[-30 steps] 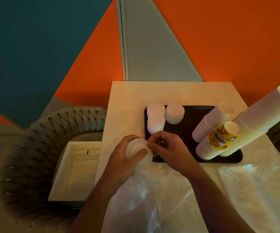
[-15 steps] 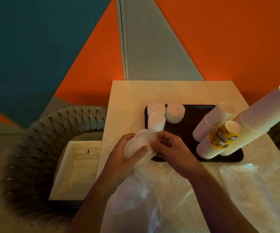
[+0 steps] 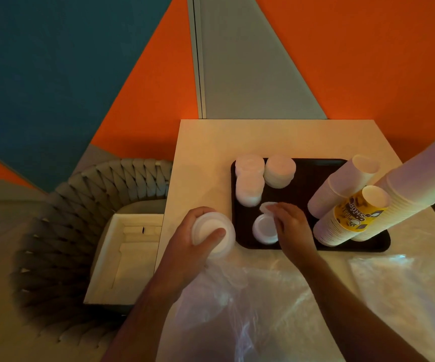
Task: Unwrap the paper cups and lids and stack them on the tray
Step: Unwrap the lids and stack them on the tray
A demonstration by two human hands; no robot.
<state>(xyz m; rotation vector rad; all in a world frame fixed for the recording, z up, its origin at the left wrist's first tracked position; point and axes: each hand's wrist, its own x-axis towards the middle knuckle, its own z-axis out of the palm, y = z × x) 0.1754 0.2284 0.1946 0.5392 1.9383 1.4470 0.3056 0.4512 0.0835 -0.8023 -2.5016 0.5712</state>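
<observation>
My left hand (image 3: 185, 240) grips round, smooth white lids (image 3: 212, 232); right hand (image 3: 291, 226) pinches one lid (image 3: 265, 228) onto the dark tray (image 3: 315, 178), crinkly plastic wrap (image 3: 250, 309) covering the pale table (image 3: 237, 137).

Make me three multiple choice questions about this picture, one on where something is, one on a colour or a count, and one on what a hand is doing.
1. Where does the printed yellow cup stack stand?
A. on the tray
B. in the white box
C. on the plastic wrap

2. What colour is the tray?
A. white
B. black
C. orange

3. What is the left hand doing?
A. resting flat on the table
B. gripping a stack of lids
C. pulling the plastic wrap

Answers:
1. A, the stack's base sits at the tray's right end beside the plain cup stacks.
2. B, the tray shows dark against the pale table.
3. B, its fingers and thumb curl round the white lids left of the tray, while the right hand sets a lid down on the tray.
</observation>
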